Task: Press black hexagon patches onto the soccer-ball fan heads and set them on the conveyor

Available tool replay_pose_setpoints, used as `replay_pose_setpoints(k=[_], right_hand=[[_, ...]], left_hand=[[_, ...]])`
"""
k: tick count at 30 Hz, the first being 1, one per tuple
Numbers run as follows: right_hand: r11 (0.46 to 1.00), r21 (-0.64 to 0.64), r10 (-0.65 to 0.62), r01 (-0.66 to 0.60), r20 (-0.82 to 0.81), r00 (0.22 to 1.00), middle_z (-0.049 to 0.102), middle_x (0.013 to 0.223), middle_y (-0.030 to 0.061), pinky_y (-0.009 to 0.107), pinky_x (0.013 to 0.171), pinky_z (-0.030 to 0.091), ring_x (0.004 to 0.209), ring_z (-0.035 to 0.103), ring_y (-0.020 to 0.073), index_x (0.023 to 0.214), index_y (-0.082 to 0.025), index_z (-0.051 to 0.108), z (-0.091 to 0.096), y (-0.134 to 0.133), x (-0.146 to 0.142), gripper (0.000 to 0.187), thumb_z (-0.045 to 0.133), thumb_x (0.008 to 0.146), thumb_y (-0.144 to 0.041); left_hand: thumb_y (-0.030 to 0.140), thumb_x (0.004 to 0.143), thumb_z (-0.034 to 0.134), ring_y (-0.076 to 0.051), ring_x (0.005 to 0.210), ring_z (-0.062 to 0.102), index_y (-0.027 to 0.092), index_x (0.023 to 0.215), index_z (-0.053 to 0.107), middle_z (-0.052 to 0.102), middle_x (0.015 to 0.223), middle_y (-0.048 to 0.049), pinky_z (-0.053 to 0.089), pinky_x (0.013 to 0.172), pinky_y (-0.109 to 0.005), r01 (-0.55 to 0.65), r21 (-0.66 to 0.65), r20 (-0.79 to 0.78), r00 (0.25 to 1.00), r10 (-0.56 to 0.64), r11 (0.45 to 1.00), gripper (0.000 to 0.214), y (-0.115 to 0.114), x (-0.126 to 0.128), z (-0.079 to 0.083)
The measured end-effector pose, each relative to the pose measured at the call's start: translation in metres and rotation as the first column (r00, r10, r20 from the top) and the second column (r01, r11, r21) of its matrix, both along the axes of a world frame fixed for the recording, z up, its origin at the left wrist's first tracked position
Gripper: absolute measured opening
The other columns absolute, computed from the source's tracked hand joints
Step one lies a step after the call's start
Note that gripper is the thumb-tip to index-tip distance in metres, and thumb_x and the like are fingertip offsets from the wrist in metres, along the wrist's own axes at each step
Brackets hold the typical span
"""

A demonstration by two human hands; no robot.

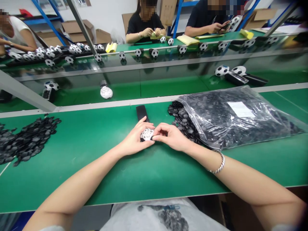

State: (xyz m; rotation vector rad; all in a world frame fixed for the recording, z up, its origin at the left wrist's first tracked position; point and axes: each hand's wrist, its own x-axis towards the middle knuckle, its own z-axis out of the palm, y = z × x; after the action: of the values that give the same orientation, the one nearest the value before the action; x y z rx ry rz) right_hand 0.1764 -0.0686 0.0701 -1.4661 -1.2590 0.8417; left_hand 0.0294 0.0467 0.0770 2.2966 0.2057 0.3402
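My left hand (137,136) is curled round a white openwork ball piece (147,134) with a football pattern, steadying it on the green bench. A flat black handle (141,112) extends away from it past my fingertips. With thumb and forefinger, my right hand (169,136) pinches a small black patch (152,138) against the ball's right side. Some of the ball's openings look dark, others pale. Just right of my right hand, loose black patches (184,120) spill from the mouth of a clear plastic bag (223,118).
Another heap of black patches (31,138) lies at the left. Beyond the bench's metal rail (120,103), a white ball piece (106,92) and football pieces (222,70) rest on a green strip. A row of footballs (154,53) stands farther back, with people working behind.
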Motion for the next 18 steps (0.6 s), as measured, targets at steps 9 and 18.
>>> replay_pose_setpoints(k=[9,18], right_hand=[[0.997,-0.055,0.041,-0.046,-0.081,0.996,0.05,0.062,-0.0039,0.021,0.053,0.036,0.056,0.042,0.0079,0.066,-0.015,0.053,-0.002,0.004,-0.001,0.017,0.067,0.067,-0.024],[0.955,-0.295,0.163,-0.038,0.413,0.896,0.056,0.065,-0.0018,0.021,0.051,0.033,0.058,0.048,0.0107,0.068,-0.017,0.056,0.016,-0.005,0.017,0.025,0.073,0.061,-0.033]], left_hand=[[0.019,0.071,0.06,-0.028,0.132,0.022,0.021,0.1,0.052,0.055,0.115,-0.0061,0.024,0.105,-0.053,-0.02,-0.037,0.007,1.0,0.021,0.999,0.03,-0.003,0.004,0.002],[0.024,0.068,0.066,-0.029,0.13,0.023,0.022,0.103,0.051,0.048,0.119,-0.0072,0.026,0.105,-0.049,0.007,0.05,0.01,1.0,-0.008,0.999,0.038,-0.003,0.001,-0.003]])
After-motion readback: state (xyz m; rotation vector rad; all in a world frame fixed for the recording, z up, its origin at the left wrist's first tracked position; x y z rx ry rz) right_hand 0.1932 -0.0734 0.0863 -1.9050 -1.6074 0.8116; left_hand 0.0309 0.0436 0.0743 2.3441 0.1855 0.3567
